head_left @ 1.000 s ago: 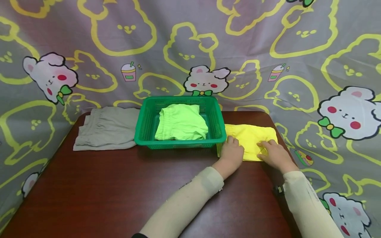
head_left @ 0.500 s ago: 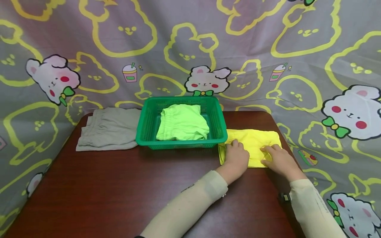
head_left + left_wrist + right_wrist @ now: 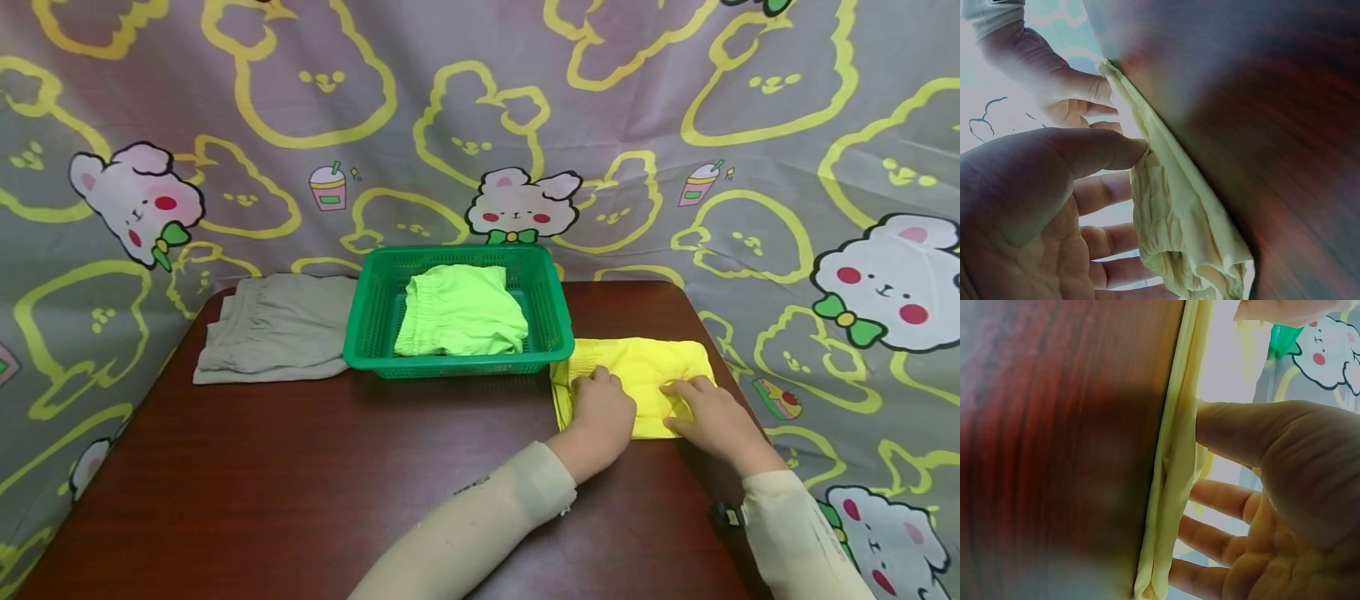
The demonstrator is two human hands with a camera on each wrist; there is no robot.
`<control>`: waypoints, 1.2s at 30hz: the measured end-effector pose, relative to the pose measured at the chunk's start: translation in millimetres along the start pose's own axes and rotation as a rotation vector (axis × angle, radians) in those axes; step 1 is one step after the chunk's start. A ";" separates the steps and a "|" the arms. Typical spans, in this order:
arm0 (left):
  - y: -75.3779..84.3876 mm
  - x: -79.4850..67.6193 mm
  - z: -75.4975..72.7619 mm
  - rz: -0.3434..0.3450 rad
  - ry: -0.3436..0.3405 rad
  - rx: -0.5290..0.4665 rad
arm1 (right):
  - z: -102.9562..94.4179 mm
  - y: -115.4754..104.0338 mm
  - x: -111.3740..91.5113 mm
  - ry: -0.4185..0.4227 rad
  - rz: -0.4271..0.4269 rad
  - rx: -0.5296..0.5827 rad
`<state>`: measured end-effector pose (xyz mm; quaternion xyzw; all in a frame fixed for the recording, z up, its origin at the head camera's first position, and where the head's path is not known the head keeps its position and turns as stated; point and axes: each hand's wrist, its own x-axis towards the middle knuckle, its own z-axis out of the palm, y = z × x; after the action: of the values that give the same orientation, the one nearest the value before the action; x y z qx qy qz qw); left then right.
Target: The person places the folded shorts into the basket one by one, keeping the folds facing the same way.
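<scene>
Folded yellow shorts (image 3: 652, 367) with a gathered waistband lie on the table to the right of the green basket. My left hand (image 3: 600, 421) rests its fingertips on their left part by the waistband. On the right part, the thumb and fingertips of my right hand (image 3: 712, 421) press down, with a small crease between them. The left wrist view shows my left thumb (image 3: 1110, 150) and fairly straight fingers touching the yellow shorts (image 3: 1172, 206). Seen from the right wrist, my right thumb (image 3: 1229, 428) and spread fingers touch the top of the flat layers.
A green plastic basket (image 3: 457, 364) at the table's back holds folded lime-green shorts (image 3: 465, 312). Folded grey shorts (image 3: 281, 325) lie left of it. The brown table (image 3: 300, 483) backs onto a patterned curtain (image 3: 390, 100).
Both hands have drawn the yellow shorts toward me and slightly to the right across the table. The basket and the grey shorts stay in place.
</scene>
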<state>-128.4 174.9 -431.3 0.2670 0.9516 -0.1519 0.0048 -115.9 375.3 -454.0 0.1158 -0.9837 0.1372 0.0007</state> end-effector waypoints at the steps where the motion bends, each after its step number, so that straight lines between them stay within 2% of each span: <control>1: 0.6 -1.3 -1.1 0.002 0.000 0.003 | -0.2 -0.4 -1.4 0.001 0.000 -0.001; 17: 13.2 -17.6 -5.8 0.005 0.012 0.047 | -7.0 -3.5 -14.9 -0.016 -0.021 -0.013; 36: 13.9 -30.6 -11.7 0.021 -0.048 0.040 | -4.2 -12.4 -21.9 0.013 -0.070 -0.038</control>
<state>-94.2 174.1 -421.4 0.2731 0.9452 -0.1774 0.0239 -91.9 369.8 -447.4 0.1492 -0.9815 0.1192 0.0141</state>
